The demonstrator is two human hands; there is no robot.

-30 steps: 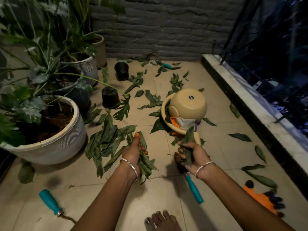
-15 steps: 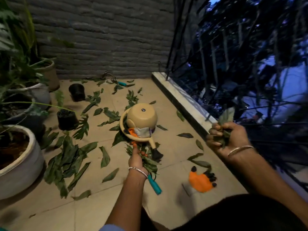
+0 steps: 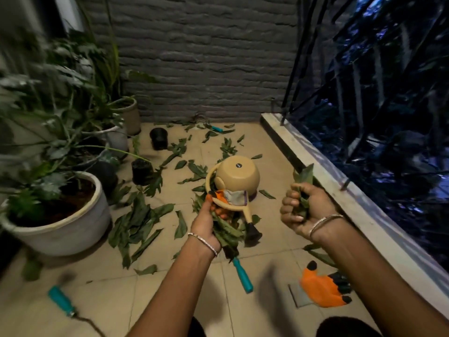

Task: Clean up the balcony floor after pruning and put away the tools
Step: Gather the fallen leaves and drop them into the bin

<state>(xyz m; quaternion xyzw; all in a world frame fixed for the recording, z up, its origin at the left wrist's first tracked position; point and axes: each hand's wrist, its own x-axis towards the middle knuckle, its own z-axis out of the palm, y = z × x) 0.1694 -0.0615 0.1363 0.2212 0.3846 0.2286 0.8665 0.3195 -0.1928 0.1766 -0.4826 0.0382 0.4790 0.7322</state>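
Cleanup looks early: left hand (image 3: 206, 222) grip closed on leaf bunch (image 3: 227, 233), right hand (image 3: 303, 207) clenching leaf clump (image 3: 302, 181); loose leaves (image 3: 136, 222) litter floor (image 3: 170, 300) from 9 to 12 o'clock. Teal-handled tool (image 3: 241, 276) at 6, orange glove (image 3: 323, 290) at 5, neither stowed yet.

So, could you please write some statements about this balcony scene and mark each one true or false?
1. The left grip and the right grip both hold leaves. True.
2. The tan watering can stands upright. False: it lies tipped over on the floor.
3. An orange glove lies on the floor. True.
4. The teal-handled tool below the left grip stands in the white pot. False: it lies on the floor.
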